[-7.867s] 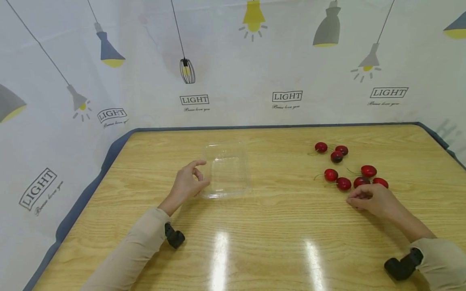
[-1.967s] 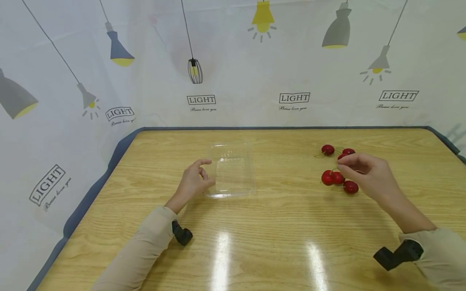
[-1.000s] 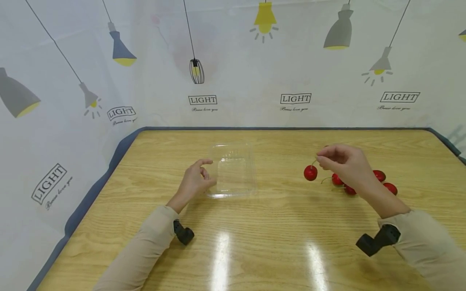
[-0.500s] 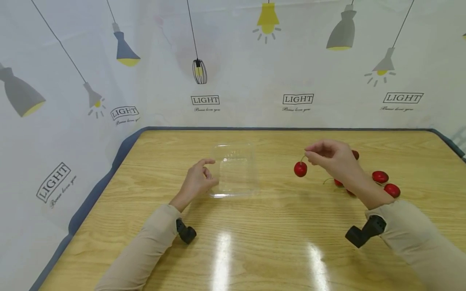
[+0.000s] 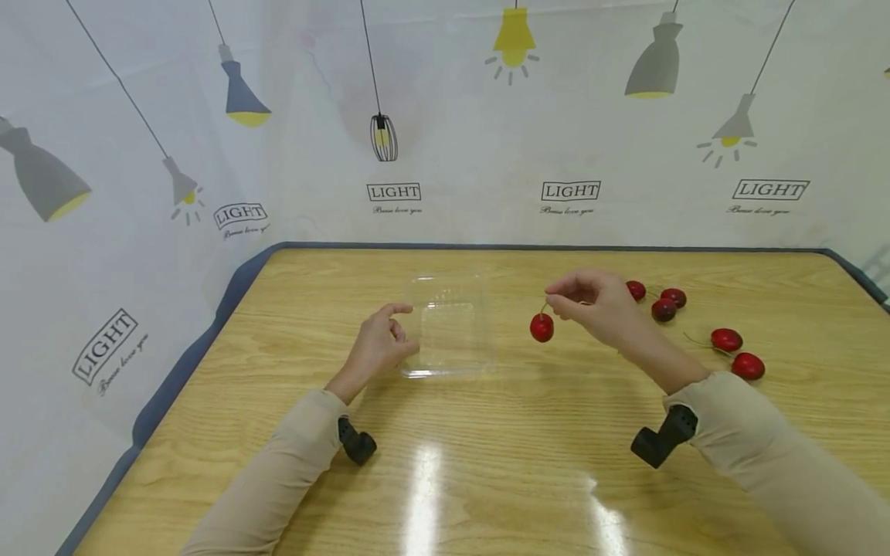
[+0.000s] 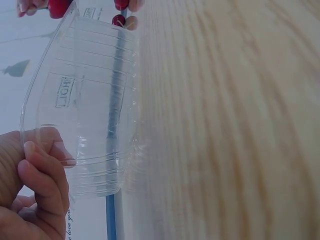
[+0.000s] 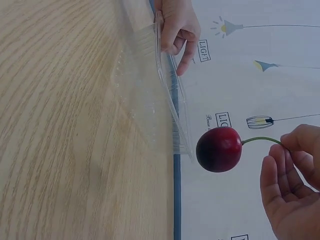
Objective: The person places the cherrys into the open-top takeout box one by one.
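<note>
My right hand (image 5: pixel 594 305) pinches the thin green stem of a dark red cherry (image 5: pixel 542 328), which hangs above the table. In the right wrist view the cherry (image 7: pixel 219 149) dangles clear of the fingers, its stem held between thumb and fingertips. To its left stands a clear plastic container (image 5: pixel 448 374), square and see-through. My left hand (image 5: pixel 375 344) holds the container's left side at the rim, index finger and thumb reaching over it. In the left wrist view curled fingers (image 6: pixel 47 180) show against the plastic wall. No cherries show inside it.
On the right side of the wooden table (image 5: pixel 501 463) lie several more cherries, three at the back around a dark cherry (image 5: pixel 664 310) and two nearer ones, including a red cherry (image 5: pixel 726 339). My right forearm may hide others. A white printed curtain (image 5: pixel 459 116) rises behind the table.
My right hand has lifted one cherry by its stem from the group and carried it left, closer to the container. The left hand and container have stayed in place.
</note>
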Available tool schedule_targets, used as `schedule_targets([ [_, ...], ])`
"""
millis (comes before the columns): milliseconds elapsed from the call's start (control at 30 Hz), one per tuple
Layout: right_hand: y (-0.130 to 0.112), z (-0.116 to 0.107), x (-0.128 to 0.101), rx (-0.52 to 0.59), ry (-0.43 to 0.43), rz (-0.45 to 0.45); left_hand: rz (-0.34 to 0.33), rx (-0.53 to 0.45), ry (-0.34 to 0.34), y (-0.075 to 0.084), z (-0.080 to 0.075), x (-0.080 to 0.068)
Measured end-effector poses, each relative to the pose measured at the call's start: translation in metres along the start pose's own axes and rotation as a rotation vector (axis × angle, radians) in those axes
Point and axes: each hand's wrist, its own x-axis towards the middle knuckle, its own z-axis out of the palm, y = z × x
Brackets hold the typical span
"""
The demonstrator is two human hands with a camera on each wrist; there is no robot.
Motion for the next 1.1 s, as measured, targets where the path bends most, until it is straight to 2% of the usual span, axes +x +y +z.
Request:
schedule_targets([
  [200,-0.006,0.007,0.006,-0.005,-0.006,-0.005,0.005,-0.006,0.0,0.0,0.0,-0.001],
  [500,-0.005,0.017,0.013,-0.059,-0.049,-0.067,0.012,0.011,0.005,0.0,0.001,-0.001],
  [867,-0.019,0.022,0.024,-0.12,-0.076,-0.061,0.01,0.007,0.009,0.001,0.0,-0.003],
  [1100,-0.026,0.025,0.038,-0.169,-0.068,-0.124,0.012,0.01,0.009,0.002,0.001,-0.002],
])
